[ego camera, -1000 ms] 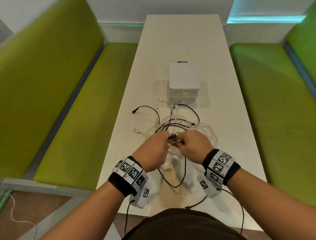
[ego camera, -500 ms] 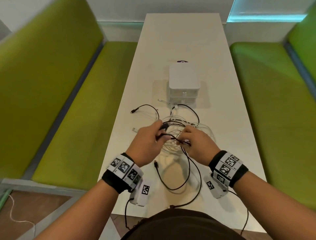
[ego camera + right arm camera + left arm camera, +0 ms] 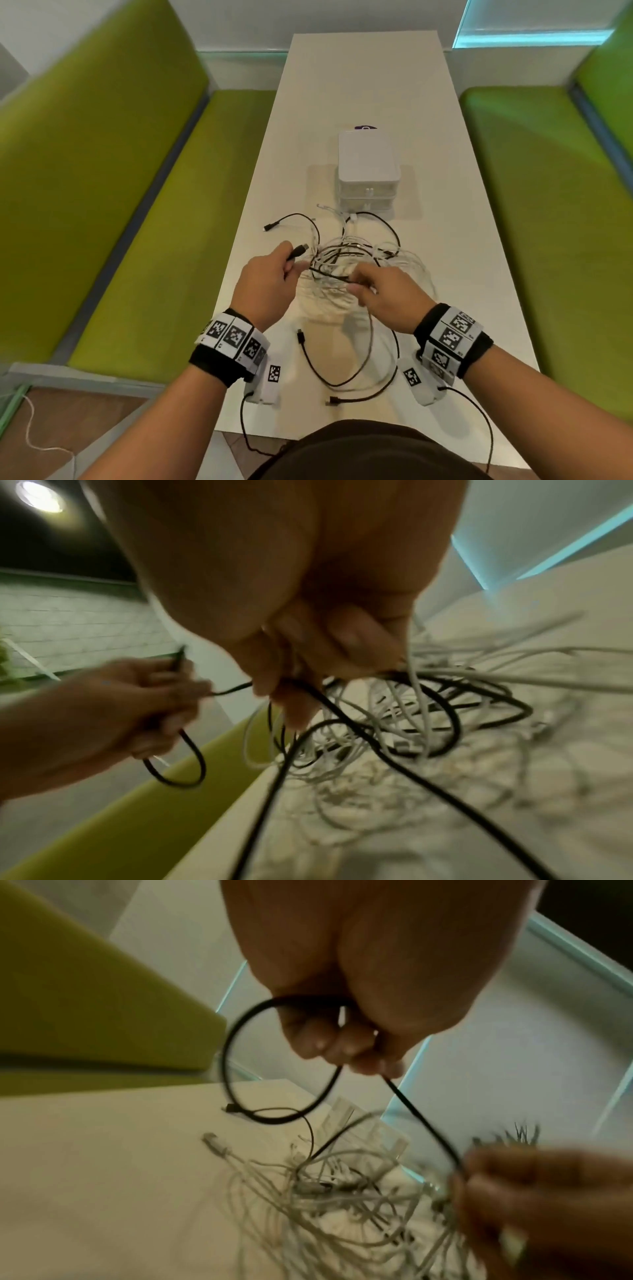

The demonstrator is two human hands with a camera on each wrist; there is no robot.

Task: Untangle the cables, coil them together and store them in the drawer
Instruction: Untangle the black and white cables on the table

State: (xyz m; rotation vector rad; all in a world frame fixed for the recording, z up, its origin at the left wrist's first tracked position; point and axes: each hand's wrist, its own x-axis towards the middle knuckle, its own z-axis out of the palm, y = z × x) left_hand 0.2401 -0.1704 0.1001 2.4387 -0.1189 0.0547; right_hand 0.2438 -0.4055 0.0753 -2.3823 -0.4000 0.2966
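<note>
A tangle of black and white cables lies on the white table, a little in front of a small white drawer unit whose drawers look shut. My left hand grips the plug end of a black cable, with a short loop of it hanging below the fingers. My right hand pinches the same black cable together with several white strands, lifted just above the heap. Between the two hands the black cable runs taut. Two black loops trail toward the table's near edge.
Green upholstered benches run along both long sides of the table, the right one likewise. A loose black plug and a white plug lie left of the drawer unit. A small dark object sits behind the unit.
My hands have drawn apart: the left moved up and left with the black plug, the right stayed on the heap. The black cable slid through and more of it trails toward me.
</note>
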